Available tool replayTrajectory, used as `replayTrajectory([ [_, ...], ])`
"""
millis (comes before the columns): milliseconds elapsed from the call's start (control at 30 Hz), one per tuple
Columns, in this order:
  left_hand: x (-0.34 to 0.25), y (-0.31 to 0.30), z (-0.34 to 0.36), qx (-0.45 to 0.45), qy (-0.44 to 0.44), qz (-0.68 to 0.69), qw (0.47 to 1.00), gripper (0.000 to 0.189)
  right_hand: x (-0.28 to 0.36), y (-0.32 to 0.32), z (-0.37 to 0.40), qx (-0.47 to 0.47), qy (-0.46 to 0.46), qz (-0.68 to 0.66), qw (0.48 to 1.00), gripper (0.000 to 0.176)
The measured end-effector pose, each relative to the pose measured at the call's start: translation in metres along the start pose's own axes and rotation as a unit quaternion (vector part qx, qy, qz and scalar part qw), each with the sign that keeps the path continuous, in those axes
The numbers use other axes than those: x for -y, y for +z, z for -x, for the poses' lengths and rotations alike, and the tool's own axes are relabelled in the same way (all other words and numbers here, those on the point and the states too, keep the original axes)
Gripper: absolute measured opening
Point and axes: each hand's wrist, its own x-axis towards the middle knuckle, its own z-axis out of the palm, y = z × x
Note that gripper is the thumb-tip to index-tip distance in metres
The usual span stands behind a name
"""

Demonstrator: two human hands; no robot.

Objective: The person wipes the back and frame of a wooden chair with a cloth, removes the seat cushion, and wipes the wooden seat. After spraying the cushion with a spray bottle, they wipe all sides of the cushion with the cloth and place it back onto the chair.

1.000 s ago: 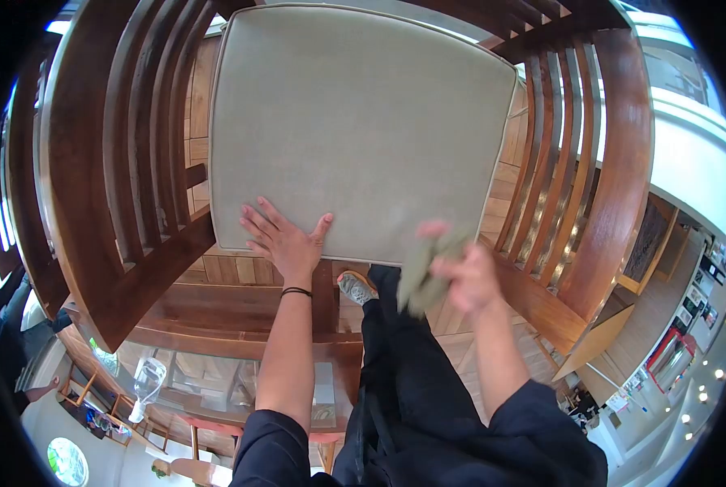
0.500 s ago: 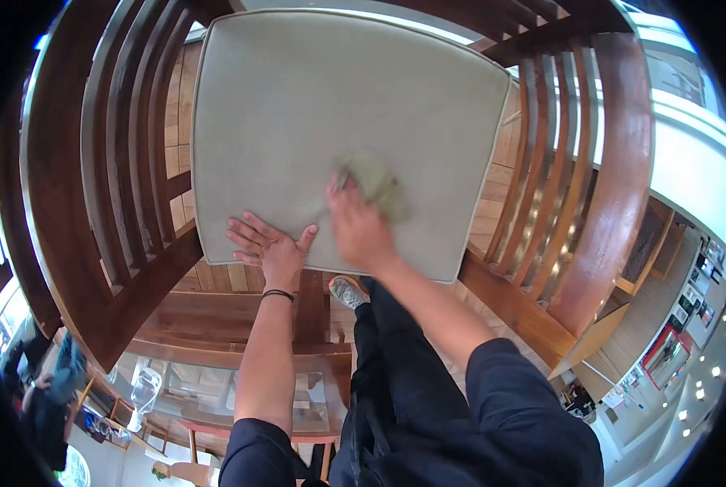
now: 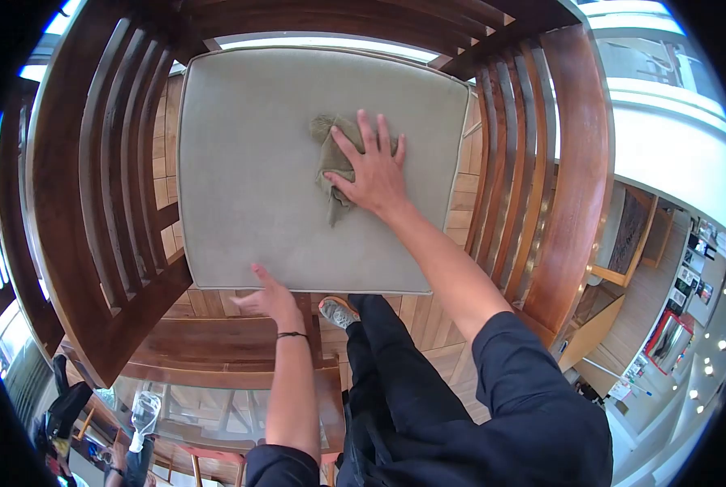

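Observation:
A folded olive-green cloth (image 3: 339,158) lies on a beige seat cushion (image 3: 249,146) with piped edges. My right hand (image 3: 375,174) holds the cloth against the cushion under its palm, fingers spread over it. Parts of the cloth stick out to the left and below the thumb. Over the cushion's near edge, my left hand (image 3: 270,300) is open with nothing in it, its fingers slightly blurred. A dark band circles the left wrist.
Slatted wooden armrests (image 3: 570,178) flank the cushion. Behind me are a glass-topped table (image 3: 217,406) and a clear spray bottle (image 3: 144,415). My shoe (image 3: 339,312) stands on the wooden floor near the cushion. Another person (image 3: 66,414) is at the lower left.
My right hand has moved the cloth forward across the cushion, and its fingers are now spread wider. My left hand has lifted from the cushion's surface and drawn back to its near edge.

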Motion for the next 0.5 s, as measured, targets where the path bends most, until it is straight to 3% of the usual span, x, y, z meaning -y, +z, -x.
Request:
replayTrajectory([
  [33,-0.002,0.0,0.013,0.12,-0.085,0.164,0.976,0.106,-0.001,0.011,0.001,-0.012,-0.015,0.002,1.0,0.052],
  [67,-0.003,-0.001,0.028,0.233,-0.167,0.318,0.904,0.1,0.004,0.022,0.01,0.005,-0.049,-0.009,0.999,0.05],
  [100,-0.003,-0.004,0.039,0.335,-0.241,0.457,0.788,0.094,0.012,0.031,0.025,0.023,-0.083,-0.02,0.996,0.048],
  [200,0.01,0.011,0.053,0.37,-0.266,0.542,0.706,0.084,0.042,0.042,0.089,0.08,-0.189,-0.066,0.976,0.045],
  [300,0.021,0.014,0.045,0.38,-0.262,0.523,0.716,0.083,0.037,0.03,0.111,0.092,-0.228,-0.103,0.964,0.039],
  [333,0.024,0.013,0.044,0.377,-0.269,0.516,0.72,0.083,0.023,0.028,0.102,0.057,-0.215,-0.065,0.973,0.039],
  [467,0.014,0.005,0.048,0.359,-0.277,0.483,0.749,0.085,-0.085,0.009,0.011,-0.081,-0.128,0.099,0.983,0.045],
  [500,0.008,0.003,0.052,0.35,-0.277,0.475,0.759,0.087,-0.114,0.009,-0.01,-0.135,-0.055,0.124,0.981,0.042],
])
